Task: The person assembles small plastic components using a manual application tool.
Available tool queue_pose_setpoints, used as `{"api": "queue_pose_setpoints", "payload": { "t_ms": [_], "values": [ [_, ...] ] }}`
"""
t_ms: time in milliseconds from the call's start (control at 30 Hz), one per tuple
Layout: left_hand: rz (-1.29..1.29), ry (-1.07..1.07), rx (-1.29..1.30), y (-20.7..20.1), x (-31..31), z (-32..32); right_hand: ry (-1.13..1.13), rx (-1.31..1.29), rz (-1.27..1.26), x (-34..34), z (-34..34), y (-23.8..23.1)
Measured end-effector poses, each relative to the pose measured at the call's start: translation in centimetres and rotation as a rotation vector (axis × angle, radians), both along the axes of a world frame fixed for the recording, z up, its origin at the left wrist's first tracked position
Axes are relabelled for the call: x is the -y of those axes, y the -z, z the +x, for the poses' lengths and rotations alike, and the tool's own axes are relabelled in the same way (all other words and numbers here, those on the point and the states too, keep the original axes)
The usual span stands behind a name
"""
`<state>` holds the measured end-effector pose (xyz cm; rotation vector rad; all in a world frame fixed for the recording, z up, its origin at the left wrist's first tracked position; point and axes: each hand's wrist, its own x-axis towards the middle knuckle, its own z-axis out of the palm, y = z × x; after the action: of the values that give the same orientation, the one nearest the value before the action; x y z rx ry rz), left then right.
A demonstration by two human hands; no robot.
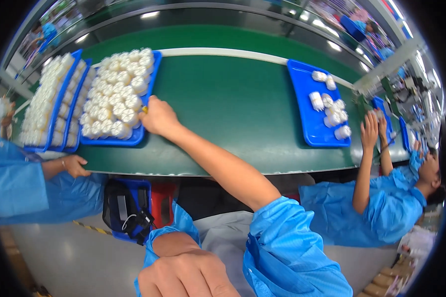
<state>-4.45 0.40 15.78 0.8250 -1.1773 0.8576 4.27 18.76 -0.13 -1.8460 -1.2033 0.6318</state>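
Head view: right hand at the edge of a loaded blue tray on a green bench. The tray stood on the left part of the bench, directly left of the right hand; its long axis ran from the near edge toward the far side, and the fingers met its right long side toward the near end. White slotted cylinders filled it in close rows. The right hand was by far the nearer; the left hand was raised close to the lens, well apart from the tray. At right, apart from both hands, a second blue tray held a few loose cylinders.

The right grip was curled at the rim, but whether it was clamped there could not be told, since the back of the hand masked the fingertips. A small yellow patch beside them was too small to identify. The left fingers were cut off by the lower border, leaving that grip's state unreadable. Further filled trays at far left overlapped, obscuring their contact.
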Motion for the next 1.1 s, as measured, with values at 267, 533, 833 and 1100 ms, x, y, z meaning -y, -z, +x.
{"api": "queue_pose_setpoints", "payload": {
  "t_ms": [267, 533, 833, 1100],
  "values": [
    [-0.278, -0.197, -0.230, 5.1, 1.8, 3.1, -0.077, -0.362, 0.129, 11.8, 8.3, -2.3],
    [0.093, -0.673, -1.308, 11.5, 0.4, 17.0, 0.588, -0.342, 0.378, 32.3, 17.6, -1.9],
    [0.501, -1.100, -1.143, 9.8, -1.6, 28.9, 0.739, 0.408, 0.170, 37.6, 20.1, 0.2],
    [0.678, -1.734, -0.203, -10.1, -11.3, 36.4, 0.797, 0.469, 0.155, 37.0, 19.2, 2.5]
  ]
}}
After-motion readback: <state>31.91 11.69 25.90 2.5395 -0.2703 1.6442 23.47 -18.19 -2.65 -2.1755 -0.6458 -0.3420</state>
